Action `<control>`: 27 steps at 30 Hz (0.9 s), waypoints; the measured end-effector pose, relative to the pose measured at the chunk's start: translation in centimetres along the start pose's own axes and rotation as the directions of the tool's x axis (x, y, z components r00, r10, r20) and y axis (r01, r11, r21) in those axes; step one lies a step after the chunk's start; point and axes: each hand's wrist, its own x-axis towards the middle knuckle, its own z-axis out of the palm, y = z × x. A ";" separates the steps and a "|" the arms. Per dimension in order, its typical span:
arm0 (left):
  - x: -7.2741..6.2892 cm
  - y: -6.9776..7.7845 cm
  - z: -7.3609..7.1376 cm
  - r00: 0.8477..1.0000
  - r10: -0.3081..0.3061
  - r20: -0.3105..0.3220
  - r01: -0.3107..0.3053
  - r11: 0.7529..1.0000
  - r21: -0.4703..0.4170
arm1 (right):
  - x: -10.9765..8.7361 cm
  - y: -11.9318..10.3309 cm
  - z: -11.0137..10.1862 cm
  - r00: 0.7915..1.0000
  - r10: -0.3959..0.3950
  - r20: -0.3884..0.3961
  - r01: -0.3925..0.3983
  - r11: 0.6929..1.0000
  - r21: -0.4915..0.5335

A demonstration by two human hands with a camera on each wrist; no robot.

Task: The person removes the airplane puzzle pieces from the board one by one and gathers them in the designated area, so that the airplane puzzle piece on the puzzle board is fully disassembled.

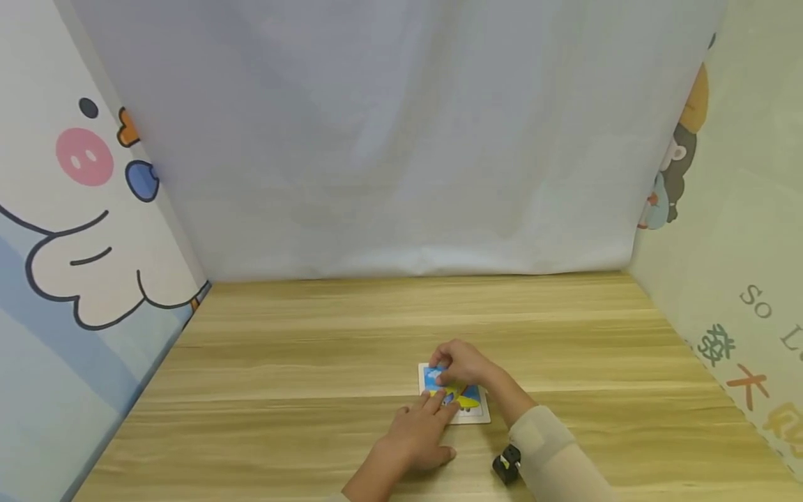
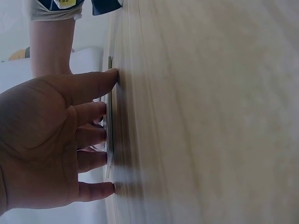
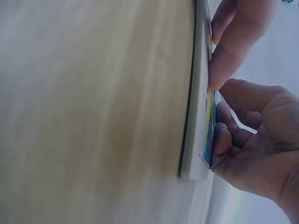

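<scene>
A small picture board point(image 1: 475, 416) with a white border lies flat on the table, showing blue sky, a white cloud and a yellow shape. My left hand point(image 1: 419, 434) rests its straight fingertips on the near left part of the picture, thumb apart on the table side. Over the far part bends my right hand point(image 1: 464, 364), fingers curled and thumb tip down at the picture. In the right wrist view, the curled fingers of the right hand point(image 3: 257, 135) touch the blue and yellow surface; I cannot tell if they pinch a piece. The hands cover much of the picture.
A small black device point(image 1: 507, 465) sits by the right sleeve point(image 1: 555, 446). The wood-grain table point(image 1: 282, 362) runs back to a pale hanging sheet point(image 1: 408, 139). Printed cartoon panels stand at left point(image 1: 81, 230) and right point(image 1: 721, 244).
</scene>
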 end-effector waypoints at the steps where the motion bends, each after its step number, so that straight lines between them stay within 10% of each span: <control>1: 0.0 0.0 0.0 1.000 -0.001 -0.001 0.001 1.000 -0.002 | 0.1 0.0 0.0 1.000 -0.002 0.001 0.002 1.000 0.001; 27: -0.2 0.2 -0.4 1.000 -0.007 0.010 0.007 1.000 -0.023 | 0.3 0.5 0.0 0.999 -0.038 -0.016 0.039 0.997 0.073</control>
